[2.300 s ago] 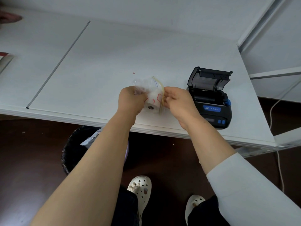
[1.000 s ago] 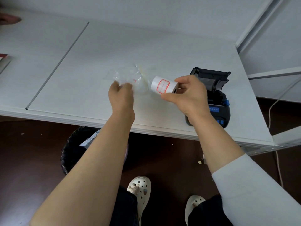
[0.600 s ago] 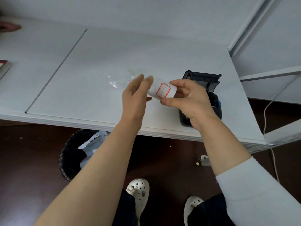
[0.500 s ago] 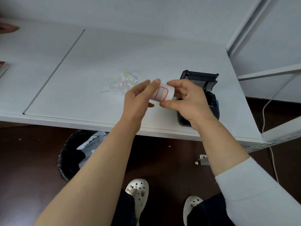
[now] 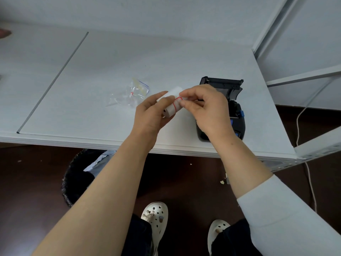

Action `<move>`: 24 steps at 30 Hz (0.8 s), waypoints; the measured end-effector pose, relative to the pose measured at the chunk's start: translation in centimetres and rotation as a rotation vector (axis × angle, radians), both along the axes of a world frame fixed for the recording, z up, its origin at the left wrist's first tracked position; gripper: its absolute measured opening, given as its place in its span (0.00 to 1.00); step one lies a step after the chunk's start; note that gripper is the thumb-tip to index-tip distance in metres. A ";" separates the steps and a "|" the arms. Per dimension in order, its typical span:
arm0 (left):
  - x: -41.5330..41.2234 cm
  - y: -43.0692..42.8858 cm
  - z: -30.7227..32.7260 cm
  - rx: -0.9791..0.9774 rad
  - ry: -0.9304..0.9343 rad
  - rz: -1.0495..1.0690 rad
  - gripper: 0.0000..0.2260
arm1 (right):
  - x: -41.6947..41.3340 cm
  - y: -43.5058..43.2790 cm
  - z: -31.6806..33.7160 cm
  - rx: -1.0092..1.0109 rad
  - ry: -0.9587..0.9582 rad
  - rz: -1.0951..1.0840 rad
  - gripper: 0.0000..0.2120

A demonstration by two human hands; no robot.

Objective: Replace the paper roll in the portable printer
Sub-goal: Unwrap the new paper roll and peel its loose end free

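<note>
Table [image 5: 129,58]: white top w/ a thin grey seam running diagonally at the left; front edge seen just above the dark floor.
Rack frame [image 5: 273,28]: white metal upright and crossbars, at the table's right end.
Bin [image 5: 77,180]: black, under the table on the floor, light plastic seen inside; partly hidden by the left forearm.
Cable [image 5: 311,182]: pale, hung down at far right and trailed over the floor.
Shoes [image 5: 156,218]: white perforated clogs, seen at the bottom edge, dark trousers above them.
Printer [image 5: 234,100]: black portable unit w/ blue buttons, set near the table's right front corner; lid is swung up and back, bay left open. Front part is hidden by the right hand.
Left hand [image 5: 149,115]: bare forearm; the roll is cupped from below and behind, fingers curled round its left end, thumb laid along the top.
Right hand [image 5: 208,108]: white sleeve at the forearm; thumb and forefinger are pinched on the roll's right end, at the red-edged label; other fingers curled.
Plastic bag [image 5: 129,95]: clear, crumpled, w/ a blue-lined zip edge; lain flat on the table, left of the hands, apart from them.
Paper roll [image 5: 171,106]: white, red-outlined label on its outer wrap; held between both hands above the table, just left of the printer, not in the bay.
</note>
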State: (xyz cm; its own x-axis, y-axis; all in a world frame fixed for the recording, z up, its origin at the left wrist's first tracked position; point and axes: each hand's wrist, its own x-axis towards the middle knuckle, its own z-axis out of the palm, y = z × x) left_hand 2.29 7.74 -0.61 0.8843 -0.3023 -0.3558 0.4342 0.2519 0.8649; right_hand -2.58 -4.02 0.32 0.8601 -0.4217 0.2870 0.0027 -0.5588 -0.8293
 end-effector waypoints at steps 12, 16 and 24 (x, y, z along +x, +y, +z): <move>0.1 0.1 0.0 0.137 -0.125 0.021 0.15 | 0.1 -0.2 0.2 -0.177 0.026 -0.019 0.03; 0.2 0.1 0.3 0.172 -0.190 0.022 0.16 | 0.2 0.1 0.1 -0.197 0.007 -0.028 0.04; -0.4 0.3 1.3 0.157 -0.203 -0.002 0.16 | 0.5 -0.3 0.3 -0.241 0.067 0.033 0.02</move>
